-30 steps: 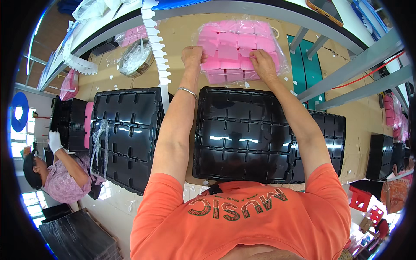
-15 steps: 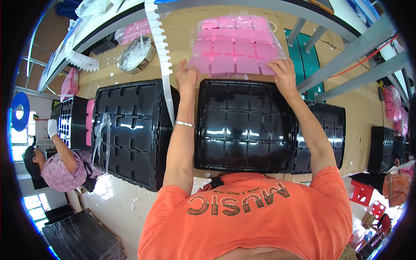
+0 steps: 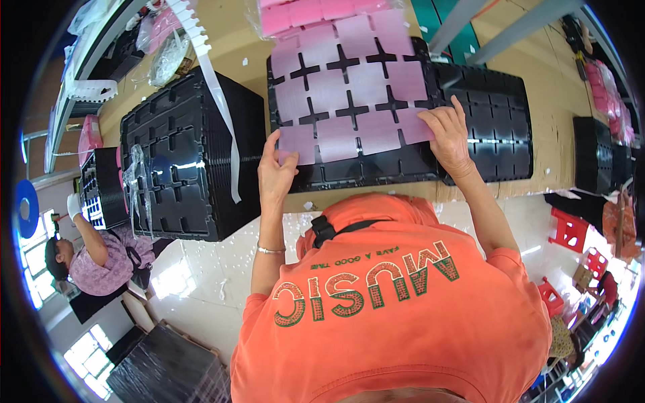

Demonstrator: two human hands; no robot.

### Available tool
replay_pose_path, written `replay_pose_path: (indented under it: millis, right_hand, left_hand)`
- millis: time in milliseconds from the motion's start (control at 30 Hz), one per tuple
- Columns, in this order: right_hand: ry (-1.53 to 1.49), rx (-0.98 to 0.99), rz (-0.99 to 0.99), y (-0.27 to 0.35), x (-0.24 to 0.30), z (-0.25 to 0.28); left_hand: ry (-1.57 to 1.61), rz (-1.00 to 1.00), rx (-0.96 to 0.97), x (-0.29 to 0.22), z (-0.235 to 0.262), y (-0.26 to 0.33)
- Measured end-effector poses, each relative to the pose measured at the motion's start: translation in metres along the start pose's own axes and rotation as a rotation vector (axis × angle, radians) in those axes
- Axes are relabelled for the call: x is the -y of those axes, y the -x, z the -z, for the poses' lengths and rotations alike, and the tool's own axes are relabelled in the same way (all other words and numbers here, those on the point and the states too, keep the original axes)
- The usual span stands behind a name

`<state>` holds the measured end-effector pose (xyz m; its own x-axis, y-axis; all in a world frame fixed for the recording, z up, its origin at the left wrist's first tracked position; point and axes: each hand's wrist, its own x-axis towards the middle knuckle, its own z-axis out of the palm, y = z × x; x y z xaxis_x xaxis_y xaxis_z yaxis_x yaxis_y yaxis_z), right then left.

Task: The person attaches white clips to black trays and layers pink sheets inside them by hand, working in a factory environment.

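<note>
A thin pink foam sheet (image 3: 329, 104) with cross-shaped cutouts lies over a black plastic tray (image 3: 363, 168), whose near rim shows below it. Through the cutouts the black of the tray is visible. My left hand (image 3: 277, 171) pinches the sheet's near left corner between thumb and fingers. At the near right corner, my right hand (image 3: 447, 134) holds the sheet with its fingers closed on the edge. Beyond the tray lies a pile of folded pink foam sheets (image 3: 316, 17) in clear plastic.
A tall stack of black trays (image 3: 181, 161) stands on the left, with a white notched strip (image 3: 215, 87) hanging beside it. More black trays (image 3: 497, 121) adjoin on the right. Grey metal legs (image 3: 517, 33) rise at the far right. A co-worker (image 3: 101, 258) works at far left.
Both hands have drawn a pink foam sheet from the pile toward me, over the black tray. My view has shifted, and the hands are now nearer my body.
</note>
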<state>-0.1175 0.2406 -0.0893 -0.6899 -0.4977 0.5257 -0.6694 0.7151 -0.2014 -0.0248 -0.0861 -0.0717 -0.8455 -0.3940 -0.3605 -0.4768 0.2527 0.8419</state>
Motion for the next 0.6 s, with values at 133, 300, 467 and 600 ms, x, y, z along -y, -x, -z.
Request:
replay_pose_path:
  millis: [133,300,467,600]
  right_hand:
    - [-0.012,0.076,-0.007,0.019,0.013,0.009]
    - [-0.028,0.096,-0.025,0.037,0.023,0.018]
    - [-0.027,0.116,-0.038,0.043,0.028,0.020]
    - [-0.030,0.115,-0.054,0.043,0.029,0.018]
  left_hand:
    - [-0.041,-0.005,-0.021,0.006,0.005,0.026]
    - [-0.067,-0.054,-0.039,0.025,0.008,0.041]
    - [-0.141,0.014,-0.016,0.022,0.010,0.053]
    - [-0.832,-0.649,-0.349,0.005,-0.004,0.044]
